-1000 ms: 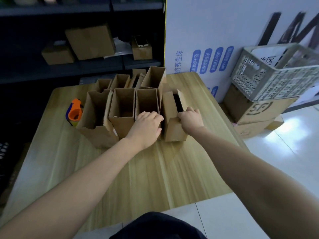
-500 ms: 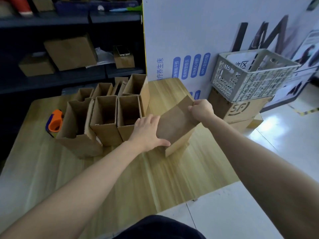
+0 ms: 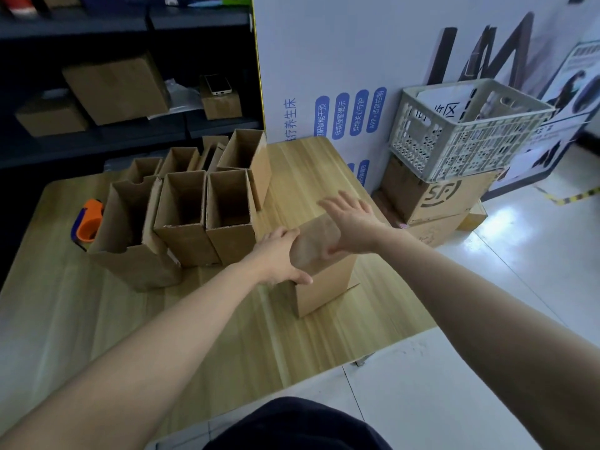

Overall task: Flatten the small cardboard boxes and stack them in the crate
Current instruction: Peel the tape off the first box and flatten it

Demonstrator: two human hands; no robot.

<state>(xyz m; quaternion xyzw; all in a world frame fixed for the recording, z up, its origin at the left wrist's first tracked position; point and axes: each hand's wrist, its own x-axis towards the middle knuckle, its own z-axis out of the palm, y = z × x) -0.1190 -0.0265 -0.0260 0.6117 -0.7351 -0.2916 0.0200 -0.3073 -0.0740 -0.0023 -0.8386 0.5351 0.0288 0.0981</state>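
Note:
A small cardboard box lies on its side on the wooden table, pulled away from the group. My left hand grips its near-left edge, thumb on the front face. My right hand rests on the box's top with straight, spread fingers, pressing down. Several upright open cardboard boxes stand clustered at the table's back left. The grey plastic crate sits to the right on a stack of two cardboard cartons.
An orange and blue tape dispenser lies left of the box cluster. Dark shelves with more boxes and a phone stand behind the table. A printed white wall panel rises at the back right. White floor tiles lie to the right.
The box has been tipped from tilted to lying on its side. My right hand let go of its upper edge and now lies flat on top. My left hand shifted to the near edge.

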